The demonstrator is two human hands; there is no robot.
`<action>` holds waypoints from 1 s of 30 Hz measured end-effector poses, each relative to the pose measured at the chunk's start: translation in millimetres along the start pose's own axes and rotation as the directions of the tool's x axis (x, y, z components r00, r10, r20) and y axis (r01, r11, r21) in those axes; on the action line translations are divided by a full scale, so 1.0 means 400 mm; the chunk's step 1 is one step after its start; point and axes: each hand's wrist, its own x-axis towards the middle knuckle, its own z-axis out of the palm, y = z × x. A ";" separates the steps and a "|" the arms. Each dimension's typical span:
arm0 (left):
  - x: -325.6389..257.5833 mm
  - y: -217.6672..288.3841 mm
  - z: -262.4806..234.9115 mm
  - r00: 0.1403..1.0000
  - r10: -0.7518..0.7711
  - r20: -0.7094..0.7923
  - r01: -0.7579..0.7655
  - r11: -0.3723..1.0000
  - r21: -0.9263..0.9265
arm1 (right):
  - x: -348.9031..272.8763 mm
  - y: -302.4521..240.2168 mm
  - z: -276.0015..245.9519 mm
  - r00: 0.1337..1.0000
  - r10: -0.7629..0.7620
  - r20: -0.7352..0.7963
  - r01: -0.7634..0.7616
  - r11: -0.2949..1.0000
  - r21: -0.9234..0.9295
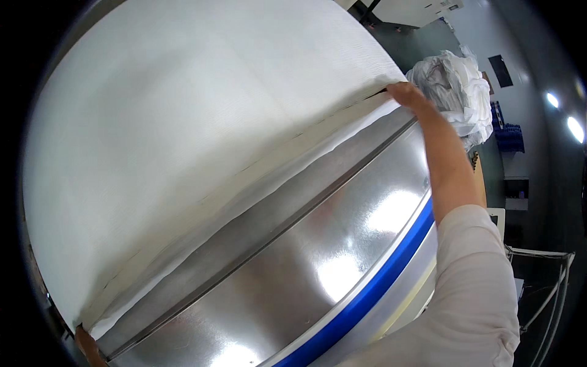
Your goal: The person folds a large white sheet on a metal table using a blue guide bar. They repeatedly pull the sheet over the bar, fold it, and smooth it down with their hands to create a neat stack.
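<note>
Head view: a person stretches a white sheet (pixel 183 122) across a wide padded bed, its near edge running as one long line from lower left to upper right, just above a polished steel panel (pixel 318 244) with a blue strip (pixel 379 281) along its lower rim.

Right hand (pixel 406 95) lies at the upper-right end of that edge, palm down, fingers curled over the sheet's corner and pinching it where cloth meets the steel panel. The right arm, in a pale sleeve (pixel 471 293), reaches up along the panel's right end.

Left hand (pixel 87 345) shows only as a sliver at the far lower-left end of the same edge, touching the sheet's other corner; whether it grips or merely presses cannot be told from so little of it.

The sheet's long axis therefore runs hand to hand, parallel to the steel panel, with the bulk of the cloth lying away from the person, beyond the edge. Neither hand is nearer the cloth; each sits on its own corner.

Beyond the panel's right end, past the right hand, a heap of crumpled white laundry (pixel 455 85) is piled.
</note>
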 end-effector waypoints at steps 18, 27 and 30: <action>-0.275 0.062 -0.219 0.977 -0.011 -0.212 0.094 0.919 0.383 | -0.092 0.086 -0.128 0.983 0.174 -0.055 -0.169 0.982 0.082; -0.531 -0.271 -0.130 0.982 0.186 -0.039 -0.152 0.891 0.428 | -0.373 0.243 -0.060 0.995 -0.088 0.052 0.083 0.992 0.098; -0.643 -0.241 0.021 0.963 0.218 0.155 -0.268 0.807 0.526 | -0.534 0.382 0.076 0.945 -0.327 -0.018 0.322 0.939 -0.122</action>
